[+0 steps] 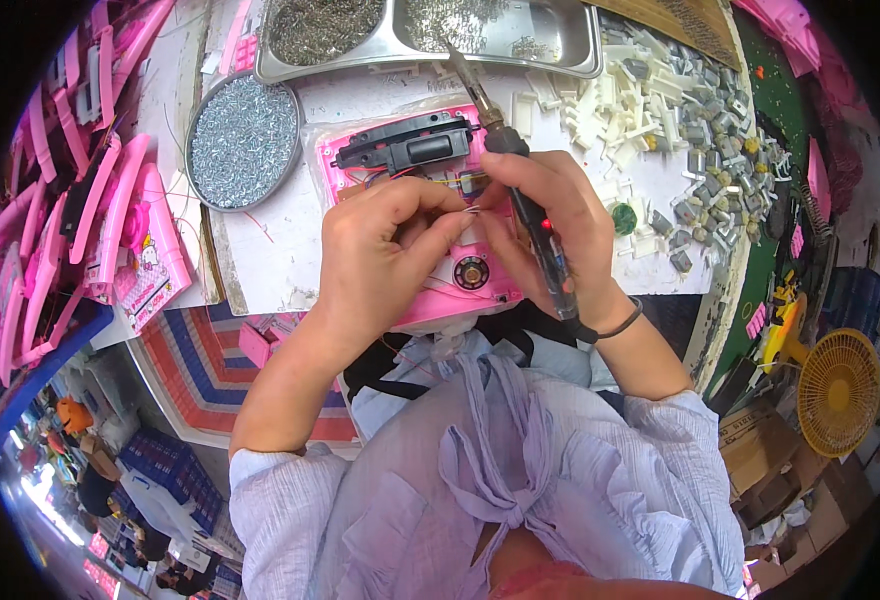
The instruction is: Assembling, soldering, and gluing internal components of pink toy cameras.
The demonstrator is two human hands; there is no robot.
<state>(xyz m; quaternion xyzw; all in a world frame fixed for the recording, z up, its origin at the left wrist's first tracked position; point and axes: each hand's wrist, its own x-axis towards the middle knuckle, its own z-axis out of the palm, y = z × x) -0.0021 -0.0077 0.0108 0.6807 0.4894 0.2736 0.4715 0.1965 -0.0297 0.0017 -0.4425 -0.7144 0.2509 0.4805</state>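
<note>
Thin item (473,209) betw. fingertips, L hand (368,235) & R hand (574,212): too sm. to ID. Pink casing (440,303): part. hidden under hands. Metal tray (390,35): cut off by top edge. Pink parts heap (90,190), far L: fades into dark rim. Bkgd. lower L: blurred, details unclear.

Far edge: shiny rectangular metal tray (570,20), small metal pieces in its compartments
Beside it: round dark-rimmed dish (241,209) of bluish-silver metal bits
Bench right: loose white and grey plastic parts (705,165)
Off right: yellow round-caged fan (839,392), brown cardboard boxes (760,450) near it
Below left: red-white-blue striped sheet (195,365)
</note>
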